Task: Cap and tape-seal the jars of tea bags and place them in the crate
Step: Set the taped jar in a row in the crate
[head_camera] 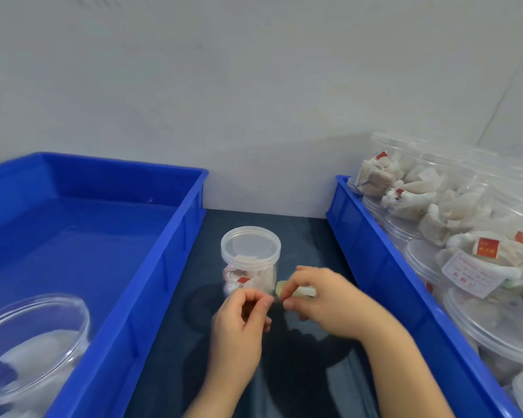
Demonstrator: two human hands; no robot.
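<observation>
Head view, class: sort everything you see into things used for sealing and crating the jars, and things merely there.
In the job: capped jar; tape roll in right hand, its end seemingly pinched by left hand; left crate holding one jar; right crate of filled jars.
Merely there: dark table; white wall.

A narrow table strip (pixel 175 342) runs between two blue crates (pixel 151 267).

Soft, even light from above. I note mild glare on the left crate (pixel 73 236) floor, cast shadows on the dark table (pixel 299 372), motion blur on the right hand (pixel 326 303), bowed frame edges.
</observation>
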